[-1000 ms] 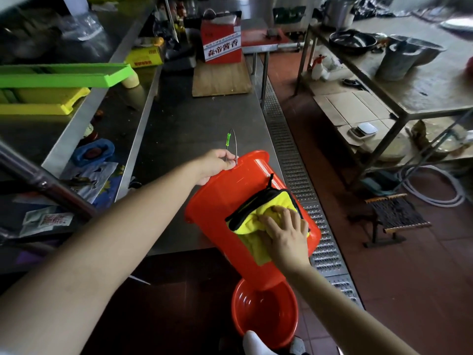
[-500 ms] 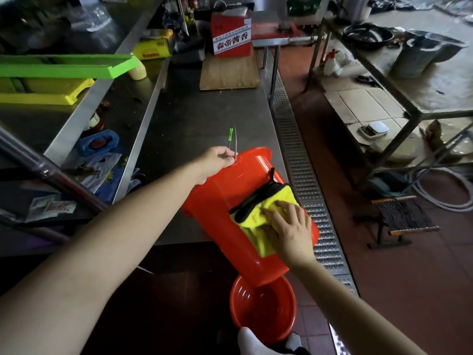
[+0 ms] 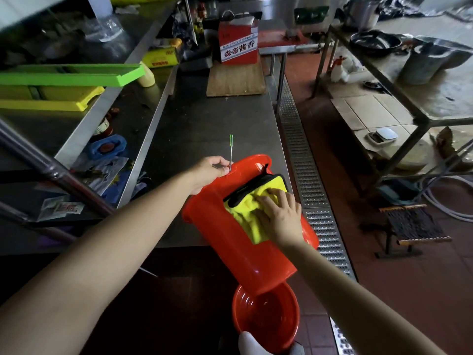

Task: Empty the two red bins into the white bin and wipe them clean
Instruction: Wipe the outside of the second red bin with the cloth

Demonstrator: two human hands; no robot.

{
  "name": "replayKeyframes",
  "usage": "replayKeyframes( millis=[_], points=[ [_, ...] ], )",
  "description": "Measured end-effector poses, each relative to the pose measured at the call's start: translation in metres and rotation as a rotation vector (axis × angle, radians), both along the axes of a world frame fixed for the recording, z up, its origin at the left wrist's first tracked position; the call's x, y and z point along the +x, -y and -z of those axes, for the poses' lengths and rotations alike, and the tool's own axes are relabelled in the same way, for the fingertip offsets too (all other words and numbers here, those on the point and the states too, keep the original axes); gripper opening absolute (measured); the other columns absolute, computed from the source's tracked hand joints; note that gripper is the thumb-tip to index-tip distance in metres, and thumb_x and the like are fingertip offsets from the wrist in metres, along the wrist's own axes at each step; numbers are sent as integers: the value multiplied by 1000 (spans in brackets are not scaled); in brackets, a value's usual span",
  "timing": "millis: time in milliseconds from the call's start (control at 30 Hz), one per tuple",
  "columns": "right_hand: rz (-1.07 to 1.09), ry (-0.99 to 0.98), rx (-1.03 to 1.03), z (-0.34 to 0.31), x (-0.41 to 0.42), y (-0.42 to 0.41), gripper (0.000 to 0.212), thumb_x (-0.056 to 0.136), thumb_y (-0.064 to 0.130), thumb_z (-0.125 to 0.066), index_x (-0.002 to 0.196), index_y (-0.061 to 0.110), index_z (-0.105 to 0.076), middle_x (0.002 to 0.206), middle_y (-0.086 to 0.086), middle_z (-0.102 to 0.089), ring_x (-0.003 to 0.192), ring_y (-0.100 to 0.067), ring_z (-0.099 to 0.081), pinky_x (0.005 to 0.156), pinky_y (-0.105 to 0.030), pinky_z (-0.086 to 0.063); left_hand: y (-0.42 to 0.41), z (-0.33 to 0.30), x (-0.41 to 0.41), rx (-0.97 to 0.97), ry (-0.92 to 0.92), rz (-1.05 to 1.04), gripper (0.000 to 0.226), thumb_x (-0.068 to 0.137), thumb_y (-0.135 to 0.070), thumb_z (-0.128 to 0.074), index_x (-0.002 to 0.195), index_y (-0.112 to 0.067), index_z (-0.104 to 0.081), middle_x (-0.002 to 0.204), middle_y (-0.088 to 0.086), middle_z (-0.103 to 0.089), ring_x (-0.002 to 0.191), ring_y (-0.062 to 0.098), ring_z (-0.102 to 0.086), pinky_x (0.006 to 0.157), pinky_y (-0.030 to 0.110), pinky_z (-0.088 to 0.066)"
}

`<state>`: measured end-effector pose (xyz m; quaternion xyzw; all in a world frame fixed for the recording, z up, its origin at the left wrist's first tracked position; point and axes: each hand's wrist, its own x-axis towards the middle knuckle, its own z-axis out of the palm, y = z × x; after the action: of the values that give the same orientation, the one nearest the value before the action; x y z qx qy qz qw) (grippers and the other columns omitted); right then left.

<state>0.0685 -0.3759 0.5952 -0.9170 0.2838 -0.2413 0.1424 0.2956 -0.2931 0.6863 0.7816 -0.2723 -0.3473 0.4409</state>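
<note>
On the left, the left hand (image 3: 212, 172) grips the far rim of a red bin (image 3: 225, 242), which is tilted over the near edge of the steel tabletop (image 3: 204, 119). To the right, the right hand (image 3: 280, 217) presses a yellow cloth (image 3: 245, 213) flat on the outer wall of this bin, fingers spread. Below, on the floor, stands the second red bin (image 3: 266, 319), upright.
</note>
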Motion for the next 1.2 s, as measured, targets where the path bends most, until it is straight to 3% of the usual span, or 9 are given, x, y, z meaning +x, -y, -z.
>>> replayKeyframes(
  millis=[133,200,333,433,567,700,967,1133,1200],
  points=[
    [-18,-55,42,-23,63,13,36,93,49,-61,124,31,-64,131,-3,-54,122,-34,-44,94,-50,-39,-1,3,-2,-14,69,-76,15,96,-4,-58,107,-7,-68,88,-13,-63,68,-14,-56,71,3,-42],
    [-19,-53,44,-23,67,13,35,93,47,-62,123,30,-65,126,-3,-56,119,-35,-46,92,-49,-38,-1,4,-4,-16,96,-104,16,97,-5,-57,106,-9,-70,83,-14,-62,67,-11,-56,65,2,-42],
    [-8,-17,-7,-5,26,7,32,91,44,-67,118,27,-66,116,-2,-60,108,-35,-51,85,-47,-41,-2,9,-11,-23,179,-88,18,97,-9,-58,109,-13,-71,100,2,-65,87,8,-55,78,13,-41],
    [-20,-4,0,12,-19,2,35,91,48,-61,122,31,-63,116,0,-56,108,-33,-49,84,-46,-41,-5,9,-12,-13,177,-90,19,97,-14,-59,109,-21,-71,106,-1,-68,92,7,-60,77,12,-44],
    [-26,8,41,34,-80,-7,41,93,55,-51,128,35,-59,121,1,-52,110,-30,-48,85,-44,-42,-11,10,-10,46,186,-90,17,97,-23,-60,104,-33,-71,111,-6,-67,104,10,-60,91,30,-45],
    [-51,33,43,45,-104,-15,40,94,50,-52,126,29,-63,123,-4,-53,110,-33,-50,84,-46,-43,-20,13,-11,28,201,-98,19,96,-24,-60,93,-41,-69,107,-11,-68,105,8,-60,91,31,-45],
    [-2,7,56,0,-11,-12,39,82,43,-59,115,23,-68,120,-9,-58,109,-37,-51,84,-49,-45,-42,22,-5,-41,159,-120,21,94,-20,-63,93,-38,-73,104,-12,-71,102,6,-64,89,24,-46],
    [45,-53,159,-29,81,3,37,90,40,-59,124,27,-62,127,-9,-53,120,-36,-42,92,-51,-37,-45,26,0,-55,113,-157,18,95,-24,-63,95,-38,-74,97,-3,-74,95,17,-67,86,34,-52],
    [28,-68,135,-28,86,5,36,92,40,-56,125,29,-61,127,-7,-53,121,-35,-42,92,-50,-37,-46,29,0,-66,113,-178,19,95,-25,-63,94,-41,-73,94,-6,-74,90,13,-65,82,29,-50]
  ],
)
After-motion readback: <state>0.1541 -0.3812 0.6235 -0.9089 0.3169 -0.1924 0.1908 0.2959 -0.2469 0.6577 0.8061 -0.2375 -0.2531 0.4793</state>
